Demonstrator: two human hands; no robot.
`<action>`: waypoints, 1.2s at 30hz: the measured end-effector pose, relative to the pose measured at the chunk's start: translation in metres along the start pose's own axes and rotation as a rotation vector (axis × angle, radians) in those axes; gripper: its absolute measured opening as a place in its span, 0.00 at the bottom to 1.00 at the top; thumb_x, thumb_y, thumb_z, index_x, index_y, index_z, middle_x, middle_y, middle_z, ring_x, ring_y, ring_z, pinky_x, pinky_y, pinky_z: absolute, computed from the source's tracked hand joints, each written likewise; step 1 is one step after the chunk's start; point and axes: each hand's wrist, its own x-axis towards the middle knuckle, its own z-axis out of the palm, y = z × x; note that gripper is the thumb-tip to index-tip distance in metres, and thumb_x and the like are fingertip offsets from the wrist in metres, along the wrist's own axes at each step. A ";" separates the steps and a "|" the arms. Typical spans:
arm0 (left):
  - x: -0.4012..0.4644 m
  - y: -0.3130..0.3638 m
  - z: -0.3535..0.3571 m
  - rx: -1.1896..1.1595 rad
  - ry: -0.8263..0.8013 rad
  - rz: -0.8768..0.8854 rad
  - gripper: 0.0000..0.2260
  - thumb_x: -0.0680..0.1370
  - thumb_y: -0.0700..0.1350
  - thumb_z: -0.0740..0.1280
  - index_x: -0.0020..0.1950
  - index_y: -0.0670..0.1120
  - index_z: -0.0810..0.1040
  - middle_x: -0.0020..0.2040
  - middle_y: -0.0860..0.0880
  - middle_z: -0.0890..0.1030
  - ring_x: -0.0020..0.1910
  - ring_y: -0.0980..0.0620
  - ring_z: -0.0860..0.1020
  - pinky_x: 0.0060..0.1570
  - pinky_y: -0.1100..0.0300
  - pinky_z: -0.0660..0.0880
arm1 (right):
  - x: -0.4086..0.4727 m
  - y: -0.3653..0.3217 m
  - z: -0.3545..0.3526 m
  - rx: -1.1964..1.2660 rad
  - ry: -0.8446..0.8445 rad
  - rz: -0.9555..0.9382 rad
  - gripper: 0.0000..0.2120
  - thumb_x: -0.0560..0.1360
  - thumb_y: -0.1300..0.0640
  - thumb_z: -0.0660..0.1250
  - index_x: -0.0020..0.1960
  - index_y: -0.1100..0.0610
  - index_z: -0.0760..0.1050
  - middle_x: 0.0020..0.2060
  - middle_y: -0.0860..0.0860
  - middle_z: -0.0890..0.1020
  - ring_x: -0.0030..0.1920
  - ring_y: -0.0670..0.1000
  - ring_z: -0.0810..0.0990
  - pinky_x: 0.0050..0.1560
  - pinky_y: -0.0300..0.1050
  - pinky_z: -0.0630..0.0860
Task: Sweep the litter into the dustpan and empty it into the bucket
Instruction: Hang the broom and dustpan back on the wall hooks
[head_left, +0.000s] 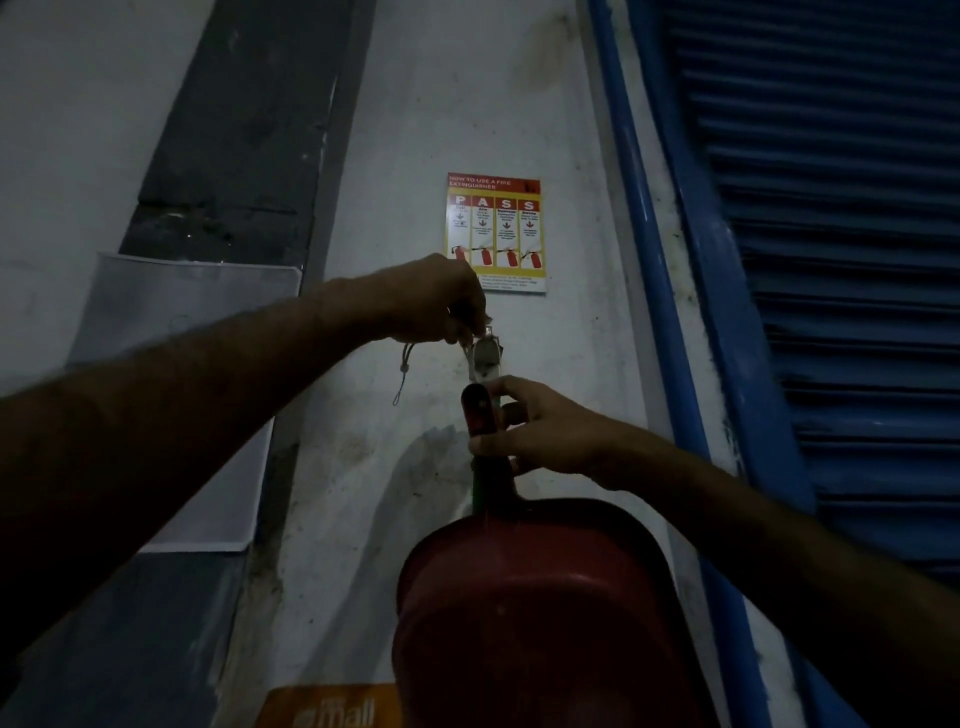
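The red dustpan (535, 613) hangs against the wall, handle straight up toward a metal hook (485, 358); the right hand (524, 431) grips that handle; the left hand (436, 301), directly above, pinches the hook.

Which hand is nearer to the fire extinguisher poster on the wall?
Left. The left hand is at the poster's lower left corner, by the metal hook. The right hand grips the dustpan handle lower down.
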 end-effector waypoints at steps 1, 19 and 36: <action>0.000 0.000 0.002 -0.005 0.010 -0.008 0.11 0.77 0.37 0.70 0.60 0.43 0.81 0.52 0.48 0.84 0.47 0.55 0.84 0.53 0.58 0.79 | 0.002 0.000 0.003 -0.025 0.023 -0.025 0.27 0.76 0.62 0.71 0.72 0.53 0.65 0.57 0.52 0.79 0.54 0.52 0.82 0.49 0.44 0.83; 0.009 0.014 0.016 -0.862 0.204 -0.568 0.09 0.79 0.48 0.70 0.55 0.44 0.78 0.47 0.46 0.82 0.41 0.52 0.82 0.37 0.60 0.78 | 0.017 0.002 0.016 -0.102 0.223 -0.235 0.40 0.70 0.68 0.74 0.75 0.49 0.61 0.60 0.47 0.73 0.56 0.47 0.76 0.49 0.35 0.79; 0.003 0.010 0.032 -1.355 0.324 -0.623 0.11 0.80 0.38 0.67 0.62 0.44 0.79 0.54 0.46 0.84 0.42 0.55 0.80 0.40 0.65 0.77 | 0.046 -0.001 0.008 0.458 0.346 -0.146 0.21 0.75 0.69 0.62 0.67 0.62 0.76 0.58 0.58 0.81 0.57 0.58 0.81 0.57 0.53 0.81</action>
